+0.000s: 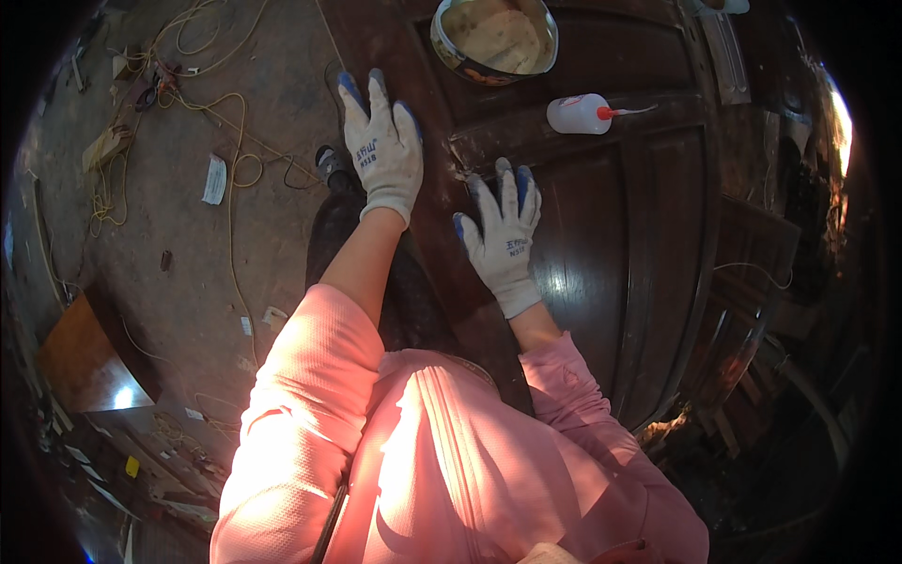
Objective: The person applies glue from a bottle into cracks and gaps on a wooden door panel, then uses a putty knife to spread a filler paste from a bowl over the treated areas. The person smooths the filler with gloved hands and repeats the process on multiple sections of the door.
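Observation:
A dark brown panelled door lies in front of me, its long edge running beside my legs. My left hand, in a white work glove with blue fingertips, is at that edge with its fingers stretched and apart. My right hand, gloved the same way, is over the door's frame and panel, fingers spread and holding nothing. Just beyond its fingertips is a pale, rough patch on the wood. Whether either palm presses on the surface is hidden.
On the door stand a bucket with tan material inside and, lying down, a white squeeze bottle with a red nozzle. Yellow cords tangle across the floor at left. A brown board lies lower left; wooden pieces crowd the right.

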Demonstrator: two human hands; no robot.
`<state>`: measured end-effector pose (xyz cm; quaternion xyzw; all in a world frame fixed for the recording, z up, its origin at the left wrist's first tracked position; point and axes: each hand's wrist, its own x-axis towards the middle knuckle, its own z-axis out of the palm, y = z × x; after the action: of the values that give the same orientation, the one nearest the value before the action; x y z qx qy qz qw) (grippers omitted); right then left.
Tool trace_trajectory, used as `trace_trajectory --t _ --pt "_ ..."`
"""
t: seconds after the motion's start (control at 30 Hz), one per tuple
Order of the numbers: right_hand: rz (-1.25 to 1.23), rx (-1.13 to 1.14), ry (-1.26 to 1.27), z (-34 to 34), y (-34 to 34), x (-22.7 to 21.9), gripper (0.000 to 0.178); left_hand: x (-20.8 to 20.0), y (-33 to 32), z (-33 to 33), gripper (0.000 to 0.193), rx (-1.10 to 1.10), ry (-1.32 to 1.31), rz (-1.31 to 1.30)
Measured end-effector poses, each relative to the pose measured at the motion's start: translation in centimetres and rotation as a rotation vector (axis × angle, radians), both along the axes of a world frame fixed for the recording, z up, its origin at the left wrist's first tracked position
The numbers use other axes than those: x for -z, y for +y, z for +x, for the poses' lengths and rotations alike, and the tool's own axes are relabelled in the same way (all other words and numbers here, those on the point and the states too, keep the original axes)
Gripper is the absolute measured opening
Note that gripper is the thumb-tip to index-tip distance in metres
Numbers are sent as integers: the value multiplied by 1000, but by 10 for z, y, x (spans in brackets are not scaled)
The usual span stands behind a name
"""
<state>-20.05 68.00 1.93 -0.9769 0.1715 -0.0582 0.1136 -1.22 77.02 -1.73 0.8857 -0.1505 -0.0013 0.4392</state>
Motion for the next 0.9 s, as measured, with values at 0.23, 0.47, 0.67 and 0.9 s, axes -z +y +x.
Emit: trace_trajectory --t 0.23,0.47,0.67,0.9 --pt "-74 -27 126 8 5 0 69 -2 -1 -1 57 3 14 -11" --pt "-36 -98 122 7 0 -6 67 -5 0 0 57 -11 32 -11" --pt "-94 -140 119 25 -13 5 66 -3 -1 -1 56 -1 -3 -4" --pt "-52 45 76 21 -17 2 77 -1 -1 -1 56 -7 -3 -9"
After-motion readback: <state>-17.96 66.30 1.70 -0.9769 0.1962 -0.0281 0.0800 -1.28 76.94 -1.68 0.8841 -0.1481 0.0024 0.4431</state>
